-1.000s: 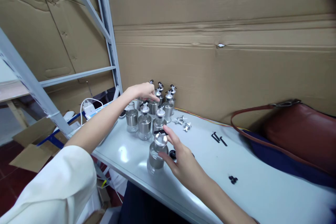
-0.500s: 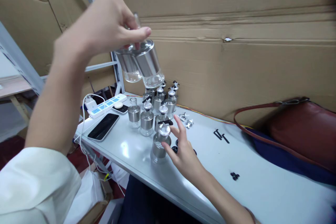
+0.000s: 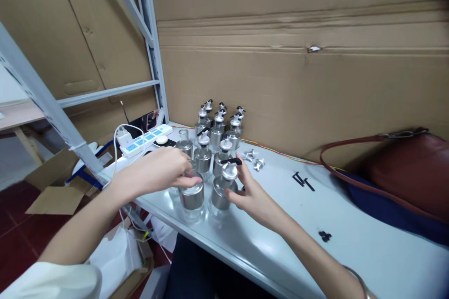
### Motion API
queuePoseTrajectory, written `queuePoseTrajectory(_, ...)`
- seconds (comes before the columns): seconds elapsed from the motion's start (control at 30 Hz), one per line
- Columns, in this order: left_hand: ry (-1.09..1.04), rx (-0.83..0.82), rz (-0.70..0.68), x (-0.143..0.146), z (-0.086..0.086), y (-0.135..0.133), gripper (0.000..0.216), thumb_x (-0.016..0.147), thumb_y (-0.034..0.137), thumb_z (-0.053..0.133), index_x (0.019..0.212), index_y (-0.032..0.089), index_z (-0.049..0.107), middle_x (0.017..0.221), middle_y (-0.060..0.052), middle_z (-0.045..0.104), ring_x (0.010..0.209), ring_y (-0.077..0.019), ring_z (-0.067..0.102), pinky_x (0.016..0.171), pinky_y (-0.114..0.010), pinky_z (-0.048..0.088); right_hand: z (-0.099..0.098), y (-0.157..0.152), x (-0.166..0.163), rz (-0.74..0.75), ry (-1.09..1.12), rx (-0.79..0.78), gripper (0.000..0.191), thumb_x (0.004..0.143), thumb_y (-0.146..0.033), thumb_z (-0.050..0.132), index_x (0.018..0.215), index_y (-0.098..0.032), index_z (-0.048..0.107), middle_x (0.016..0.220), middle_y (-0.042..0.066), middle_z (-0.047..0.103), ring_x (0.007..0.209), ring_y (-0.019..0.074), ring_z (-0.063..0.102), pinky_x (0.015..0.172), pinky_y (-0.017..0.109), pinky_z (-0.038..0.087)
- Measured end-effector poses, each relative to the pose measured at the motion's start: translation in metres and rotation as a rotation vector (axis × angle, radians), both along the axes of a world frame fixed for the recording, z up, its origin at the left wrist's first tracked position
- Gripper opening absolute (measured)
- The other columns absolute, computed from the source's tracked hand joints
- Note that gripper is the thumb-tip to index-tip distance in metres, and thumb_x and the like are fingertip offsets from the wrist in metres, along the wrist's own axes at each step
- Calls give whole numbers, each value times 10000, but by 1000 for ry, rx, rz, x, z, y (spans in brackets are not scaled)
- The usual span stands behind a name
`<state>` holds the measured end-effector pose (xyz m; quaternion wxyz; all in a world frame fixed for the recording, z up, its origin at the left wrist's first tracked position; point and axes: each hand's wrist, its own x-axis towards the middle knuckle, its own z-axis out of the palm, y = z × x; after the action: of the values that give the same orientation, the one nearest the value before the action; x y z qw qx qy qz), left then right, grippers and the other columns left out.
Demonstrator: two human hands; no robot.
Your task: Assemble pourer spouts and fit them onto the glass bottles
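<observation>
My left hand (image 3: 175, 168) is closed round the neck area of a glass bottle (image 3: 192, 200) with a silver metal band, low over the table. A second uncapped bottle is mostly hidden behind that hand. Right beside it stands a similar bottle (image 3: 220, 194) topped by a silver cap with a black lever (image 3: 232, 162). My right hand (image 3: 250, 187) is at this capped bottle's right side, thumb and fingers apart; whether they touch it I cannot tell. Several more capped bottles (image 3: 217, 133) stand behind, with one uncapped bottle (image 3: 184, 142) at their left.
Silver cap parts (image 3: 258, 164), black levers (image 3: 303, 181) and small black pieces (image 3: 324, 236) lie on the white table (image 3: 280, 229). A power strip (image 3: 149, 139) is at the left end, a red-brown bag (image 3: 403, 173) at the right. Cardboard (image 3: 280, 84) walls the back.
My left hand has come down from high above the table with two uncapped bottles, now beside the front capped bottle. My right hand remains by that capped bottle. The view has shifted slightly.
</observation>
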<state>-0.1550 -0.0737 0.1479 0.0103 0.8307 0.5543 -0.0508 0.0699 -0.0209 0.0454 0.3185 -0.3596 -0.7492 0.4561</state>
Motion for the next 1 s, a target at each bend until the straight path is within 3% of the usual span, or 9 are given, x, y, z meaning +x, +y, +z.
queuePoseTrajectory(0.1, 78, 20, -35, 7, -9, 10, 444, 936, 494, 495, 698, 181, 702, 717, -40, 643, 575, -136, 525, 565, -294, 309, -1, 1, -3, -31, 26, 21, 991, 778, -240, 643, 1561, -279, 37, 1512, 151, 403, 1289, 306, 517, 877, 415, 566)
queuePoseTrajectory(0.33, 129, 33, 19, 14, -9, 27, 387, 877, 553, 559, 859, 216, 748, 933, -52, 647, 704, -179, 620, 571, -289, 307, -3, 8, -1, 22, 22, 36, 982, 798, -308, 660, 1561, -286, 42, 1515, 133, 402, 1364, 298, 439, 1010, 473, 483)
queuePoseTrajectory(0.53, 60, 18, 24, 13, -8, 40, 285, 850, 484, 636, 907, 230, 750, 1123, -65, 587, 735, -175, 622, 637, -288, 385, -6, 20, -7, 15, 91, 54, 902, 779, -243, 661, 1544, -275, 184, 1512, 118, 411, 1359, 292, 442, 1093, 500, 395)
queuePoseTrajectory(0.67, 15, 12, 26, 8, -8, 47, 277, 861, 465, 610, 950, 231, 728, 1151, -70, 538, 746, -173, 597, 673, -297, 413, -5, 30, -9, 21, 70, 47, 828, 783, -248, 651, 1518, -260, 268, 1502, 113, 430, 1375, 294, 421, 1134, 508, 334)
queuePoseTrajectory(0.83, 21, -70, -18, -1, -6, 62, 211, 866, 290, 574, 1028, 226, 692, 1163, -72, 494, 774, -167, 583, 716, -300, 439, -9, 39, -10, 3, 61, 41, 782, 779, -267, 650, 1489, -256, 324, 1508, 108, 424, 1397, 299, 389, 1140, 515, 324)
queuePoseTrajectory(1.0, 26, 30, -31, -2, -13, 73, 217, 884, 335, 570, 1031, 208, 668, 1210, -84, 474, 816, -184, 597, 749, -310, 460, -15, 50, -11, -58, 90, 27, 755, 763, -291, 645, 1459, -232, 358, 1522, 136, 391, 1398, 315, 386, 1129, 534, 335)
